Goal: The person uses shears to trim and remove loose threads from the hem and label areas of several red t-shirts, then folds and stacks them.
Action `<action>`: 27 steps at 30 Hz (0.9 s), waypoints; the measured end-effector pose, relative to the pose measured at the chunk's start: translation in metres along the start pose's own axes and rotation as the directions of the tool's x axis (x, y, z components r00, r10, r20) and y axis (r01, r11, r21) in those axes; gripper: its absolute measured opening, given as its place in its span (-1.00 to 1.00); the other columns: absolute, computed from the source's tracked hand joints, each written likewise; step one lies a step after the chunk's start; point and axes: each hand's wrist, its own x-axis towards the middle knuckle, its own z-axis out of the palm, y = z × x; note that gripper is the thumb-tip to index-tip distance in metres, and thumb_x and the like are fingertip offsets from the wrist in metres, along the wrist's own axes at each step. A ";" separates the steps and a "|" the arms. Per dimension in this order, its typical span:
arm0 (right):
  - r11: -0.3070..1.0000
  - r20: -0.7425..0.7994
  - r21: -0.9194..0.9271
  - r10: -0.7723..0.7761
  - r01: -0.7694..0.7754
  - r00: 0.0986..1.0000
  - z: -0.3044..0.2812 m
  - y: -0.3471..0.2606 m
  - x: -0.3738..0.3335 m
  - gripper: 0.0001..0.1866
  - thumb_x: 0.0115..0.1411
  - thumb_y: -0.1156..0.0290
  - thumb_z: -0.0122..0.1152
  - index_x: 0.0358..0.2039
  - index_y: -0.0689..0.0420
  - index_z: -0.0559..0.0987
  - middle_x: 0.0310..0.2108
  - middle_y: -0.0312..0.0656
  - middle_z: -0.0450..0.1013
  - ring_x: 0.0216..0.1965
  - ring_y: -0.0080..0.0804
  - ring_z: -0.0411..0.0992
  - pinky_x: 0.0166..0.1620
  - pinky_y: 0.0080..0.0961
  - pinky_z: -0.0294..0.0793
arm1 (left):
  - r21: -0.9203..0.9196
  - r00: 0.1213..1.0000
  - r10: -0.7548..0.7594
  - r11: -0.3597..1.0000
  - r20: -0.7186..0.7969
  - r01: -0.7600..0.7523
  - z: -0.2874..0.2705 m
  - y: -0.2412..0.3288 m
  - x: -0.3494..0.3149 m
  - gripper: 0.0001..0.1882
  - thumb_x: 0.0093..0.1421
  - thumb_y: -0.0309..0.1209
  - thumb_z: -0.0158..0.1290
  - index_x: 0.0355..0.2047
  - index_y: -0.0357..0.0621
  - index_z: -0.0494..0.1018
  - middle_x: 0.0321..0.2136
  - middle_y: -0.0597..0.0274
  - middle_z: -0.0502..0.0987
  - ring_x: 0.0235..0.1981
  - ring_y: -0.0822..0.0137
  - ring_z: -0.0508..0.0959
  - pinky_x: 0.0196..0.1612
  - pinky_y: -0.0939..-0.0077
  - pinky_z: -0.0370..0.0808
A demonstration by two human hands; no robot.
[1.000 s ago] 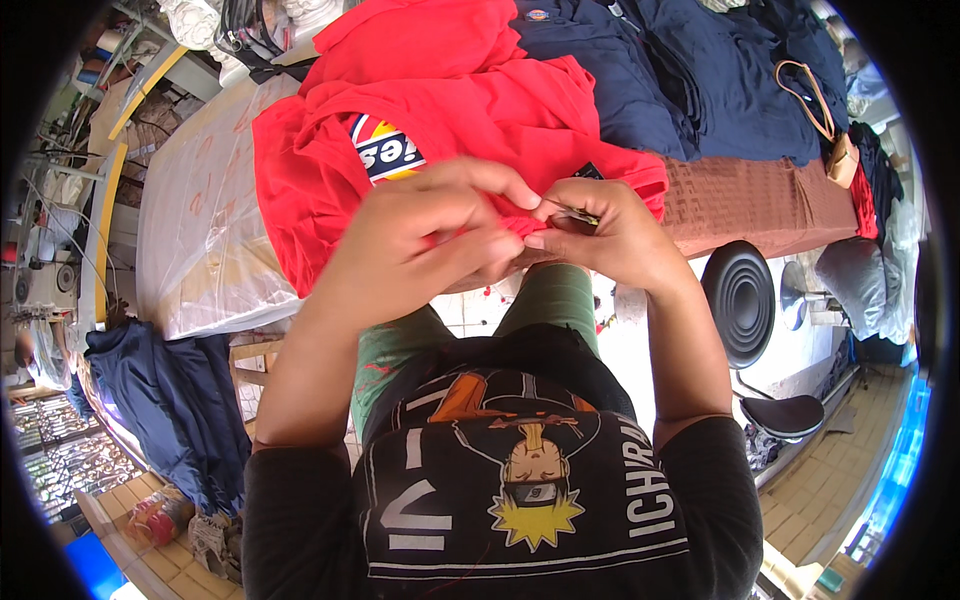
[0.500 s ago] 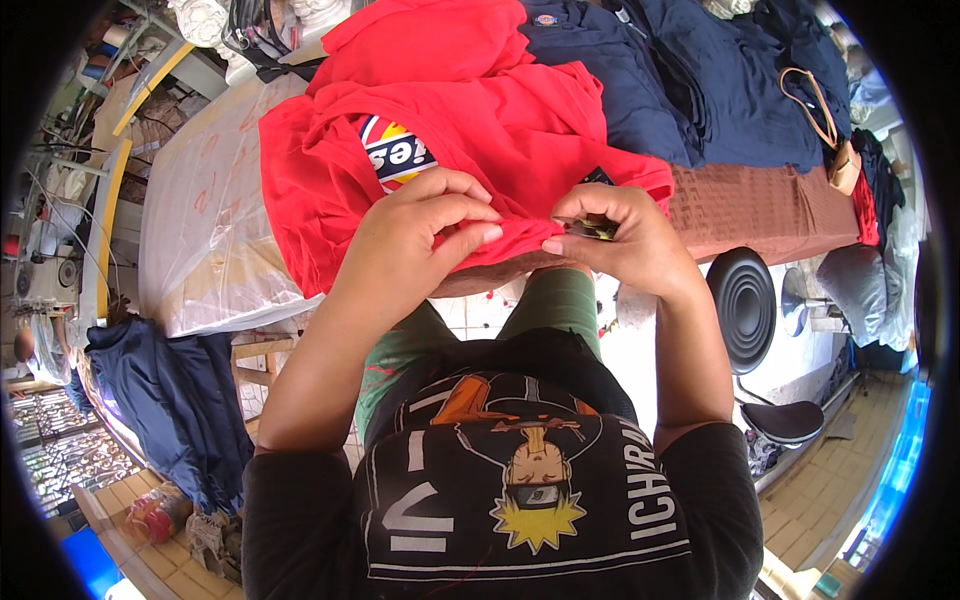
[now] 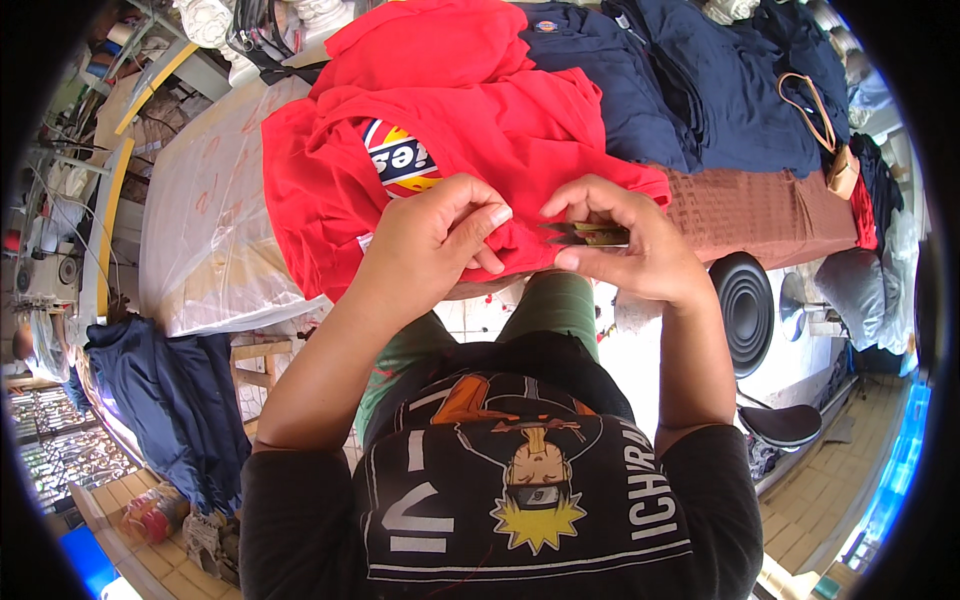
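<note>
A red garment (image 3: 470,120) with a colourful printed patch (image 3: 398,160) lies bunched on the table in front of me. My left hand (image 3: 440,230) is over its near edge, thumb pressed against the index finger. Whatever sits in that pinch is too small or hidden to make out. In my right hand (image 3: 630,240) is a pair of thread snips (image 3: 598,234), lying in the palm with the pointed blades toward my left hand. The thumb and index finger of the right hand are apart, and the blades show just above the red cloth.
Dark navy garments (image 3: 700,90) lie on the right of the table, over a brown cloth (image 3: 760,210). Clear plastic sheeting (image 3: 210,210) covers the left end. A navy garment (image 3: 170,400) hangs low at left. A round black stool seat (image 3: 742,310) stands at right.
My hands have moved slightly apart. The right fingertips have come off the red cloth, and the snips' blades now show. My left thumb has shifted up against the index finger.
</note>
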 end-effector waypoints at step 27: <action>0.953 -0.077 -0.170 -0.265 0.249 0.961 0.011 0.005 0.003 -0.79 0.06 0.62 0.30 -0.24 0.27 0.59 -0.35 -0.22 0.46 -0.33 -0.52 0.46 -0.24 -0.62 0.45 | 0.058 0.994 -0.042 0.998 0.101 0.036 -0.006 0.009 -0.001 -0.84 0.30 -0.47 0.01 -0.20 -0.33 0.49 -0.39 0.28 0.55 -0.49 0.56 0.56 -0.40 0.72 0.47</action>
